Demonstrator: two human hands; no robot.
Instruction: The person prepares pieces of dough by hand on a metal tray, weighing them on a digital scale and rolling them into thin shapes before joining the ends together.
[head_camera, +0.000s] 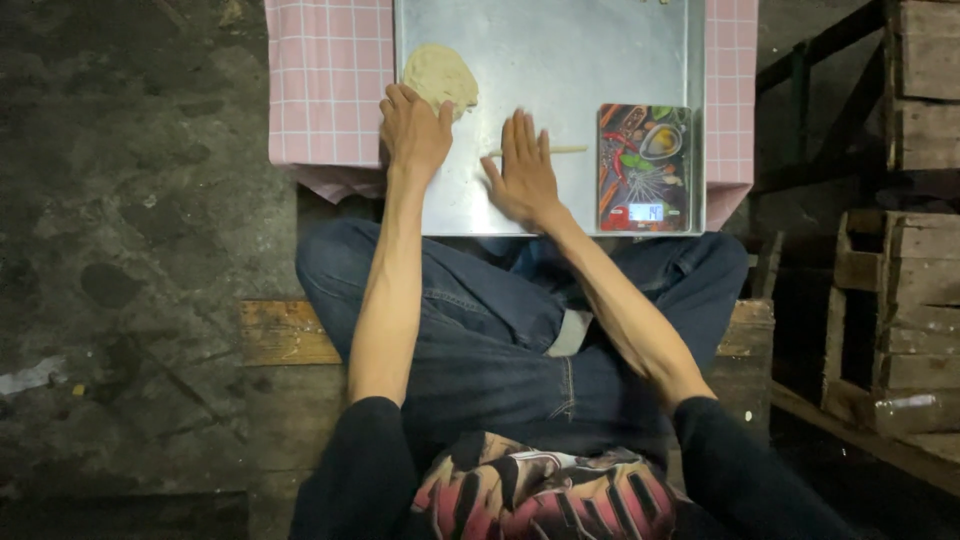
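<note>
Left hand (413, 130) lies flat, fingers together, touching the dough disc (440, 77) at the metal tray (560, 60)'s left edge, right hand (523, 170) pressed open over a thin wooden stick (565, 150), which could skid toward the kitchen scale (645, 167).

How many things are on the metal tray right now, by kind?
Dough piece: 1, under the left hand's fingertips
Thin wooden stick: 1, under the flat right hand
Kitchen scale: 1, at the right of the metal tray
Total: 3
</note>
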